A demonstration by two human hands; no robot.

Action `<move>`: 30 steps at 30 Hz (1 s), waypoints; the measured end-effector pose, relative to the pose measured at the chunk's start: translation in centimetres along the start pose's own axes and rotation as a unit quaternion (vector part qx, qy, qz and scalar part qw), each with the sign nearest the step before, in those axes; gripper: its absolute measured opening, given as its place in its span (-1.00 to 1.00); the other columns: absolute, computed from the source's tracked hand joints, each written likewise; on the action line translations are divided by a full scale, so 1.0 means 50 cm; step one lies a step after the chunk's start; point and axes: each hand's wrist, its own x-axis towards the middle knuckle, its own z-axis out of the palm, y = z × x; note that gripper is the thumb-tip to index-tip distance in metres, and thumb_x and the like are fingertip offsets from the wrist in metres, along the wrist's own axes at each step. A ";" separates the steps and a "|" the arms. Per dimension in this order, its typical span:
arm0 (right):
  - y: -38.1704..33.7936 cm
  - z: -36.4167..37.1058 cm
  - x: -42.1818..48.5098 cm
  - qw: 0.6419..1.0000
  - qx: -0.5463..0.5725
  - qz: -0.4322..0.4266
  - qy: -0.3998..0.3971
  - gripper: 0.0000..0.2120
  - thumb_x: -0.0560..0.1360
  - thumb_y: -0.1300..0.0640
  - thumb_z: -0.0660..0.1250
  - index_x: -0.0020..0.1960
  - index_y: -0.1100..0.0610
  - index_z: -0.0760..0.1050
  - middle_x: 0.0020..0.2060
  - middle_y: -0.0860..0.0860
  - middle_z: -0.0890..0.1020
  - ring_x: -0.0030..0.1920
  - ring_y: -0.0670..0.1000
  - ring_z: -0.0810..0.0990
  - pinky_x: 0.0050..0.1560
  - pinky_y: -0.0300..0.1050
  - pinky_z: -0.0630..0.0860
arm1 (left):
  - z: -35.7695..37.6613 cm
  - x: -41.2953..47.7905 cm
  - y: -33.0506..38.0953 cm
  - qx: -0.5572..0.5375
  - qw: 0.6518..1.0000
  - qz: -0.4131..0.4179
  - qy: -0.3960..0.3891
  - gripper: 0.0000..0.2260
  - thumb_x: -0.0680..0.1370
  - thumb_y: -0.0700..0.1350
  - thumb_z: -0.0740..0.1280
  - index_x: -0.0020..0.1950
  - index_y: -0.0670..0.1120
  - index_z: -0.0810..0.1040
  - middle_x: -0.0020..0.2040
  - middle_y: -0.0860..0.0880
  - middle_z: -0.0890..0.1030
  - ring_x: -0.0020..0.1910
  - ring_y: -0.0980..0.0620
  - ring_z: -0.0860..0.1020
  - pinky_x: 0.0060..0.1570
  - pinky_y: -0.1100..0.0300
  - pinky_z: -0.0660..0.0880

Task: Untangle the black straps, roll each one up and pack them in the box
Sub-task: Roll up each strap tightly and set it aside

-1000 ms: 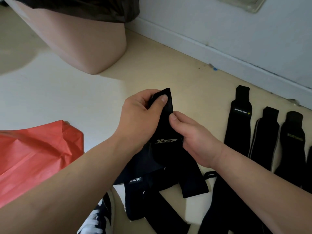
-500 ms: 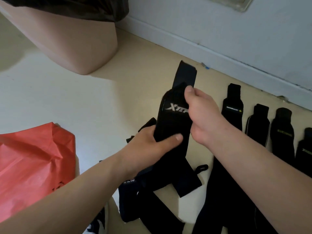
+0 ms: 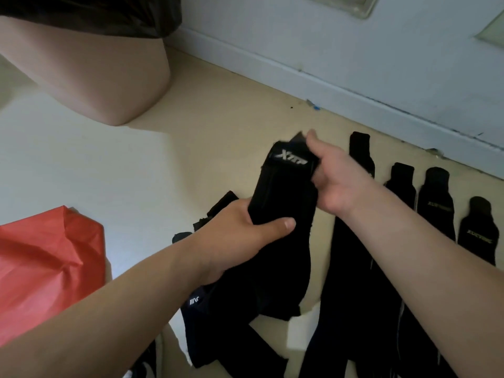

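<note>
A black strap with a white logo (image 3: 283,186) stands up from the floor between both hands. My left hand (image 3: 245,236) grips its middle, thumb across the front. My right hand (image 3: 332,175) pinches its top end, which is folded down behind the logo patch. Below it lies a tangled heap of black straps (image 3: 218,323), one with a white label. To the right, several black straps (image 3: 436,208) lie straight and side by side on the floor. No box is in view.
A crumpled red sheet or bag (image 3: 46,268) lies at the left. A bare knee in dark shorts (image 3: 109,77) fills the upper left. A white baseboard and wall (image 3: 354,85) run along the back. The floor (image 3: 109,173) is pale beige.
The strap's tip, which stood tall above my right hand half a second ago, is now folded down. Earlier both hands held the strap lower and closer together.
</note>
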 end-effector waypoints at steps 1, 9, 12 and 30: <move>0.016 -0.006 0.002 0.999 -0.020 0.023 -0.016 -0.54 0.64 -0.17 0.37 0.30 0.19 0.64 0.15 0.23 0.75 0.15 0.26 0.75 0.23 0.20 0.65 | 0.003 0.007 0.002 -0.008 1.000 -0.012 -0.006 -0.83 0.60 -0.02 0.49 0.17 0.00 0.69 0.03 -0.04 0.78 0.05 -0.02 0.76 0.18 0.00 0.66; 0.035 -0.049 0.033 0.995 -0.005 -0.029 0.097 -0.74 0.67 0.23 0.35 0.35 0.15 0.56 0.15 0.18 0.71 0.07 0.20 0.72 -0.13 0.09 0.72 | 0.045 -0.009 -0.050 -0.048 0.987 -0.113 -0.101 -0.77 0.57 -0.12 0.54 0.21 -0.08 0.71 0.10 -0.13 0.77 0.13 -0.14 0.74 0.28 -0.09 0.63; 0.038 -0.046 0.039 0.980 -0.068 -0.096 0.162 -0.79 0.65 0.26 0.36 0.25 0.06 0.51 0.14 0.17 0.64 0.14 0.22 0.65 0.18 0.25 0.66 | 0.088 -0.033 -0.087 -0.055 0.981 -0.147 -0.118 -0.81 0.56 -0.16 0.54 0.16 -0.02 0.73 0.08 -0.07 0.78 0.12 -0.07 0.74 0.28 -0.02 0.63; 0.151 -0.127 0.061 0.981 -0.095 0.143 0.092 -0.77 0.62 0.27 0.38 0.26 0.27 0.60 0.02 0.25 0.71 -0.01 0.26 0.70 -0.11 0.12 0.62 | 0.098 0.043 -0.141 -0.053 0.963 -0.253 -0.072 -0.71 0.46 -0.25 0.53 0.18 -0.15 0.71 0.06 -0.20 0.77 0.10 -0.21 0.74 0.24 -0.18 0.64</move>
